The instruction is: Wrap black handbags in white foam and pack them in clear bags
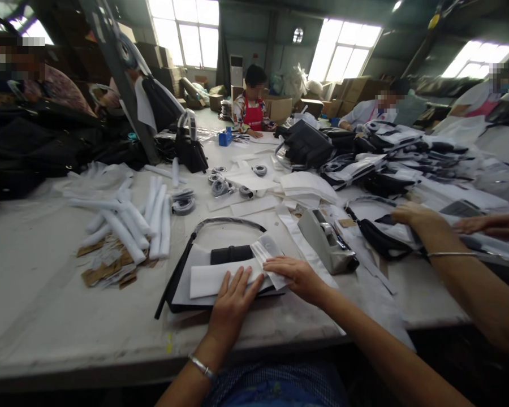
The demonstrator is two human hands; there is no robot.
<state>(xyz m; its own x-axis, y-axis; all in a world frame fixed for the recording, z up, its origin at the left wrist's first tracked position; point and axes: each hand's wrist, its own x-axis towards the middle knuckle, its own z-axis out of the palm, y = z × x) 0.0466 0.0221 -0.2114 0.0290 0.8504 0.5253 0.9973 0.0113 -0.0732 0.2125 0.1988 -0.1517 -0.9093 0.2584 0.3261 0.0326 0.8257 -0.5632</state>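
Observation:
A black handbag lies flat before me, its strap in clear wrapping arching away at the back. White sheeting covers its front, and a small black flap or pouch shows on top. My left hand rests with fingers spread on a folded white foam sheet over the bag. At the bag's right side, my right hand has its fingers close together over a thin white foam strip, which it appears to grip; its thumb is hidden.
A grey tape dispenser stands right of the bag. Rolled white foam tubes and brown tags lie left. Coiled straps sit behind. A co-worker's hands handle another black bag at right. Piled bags lie beyond.

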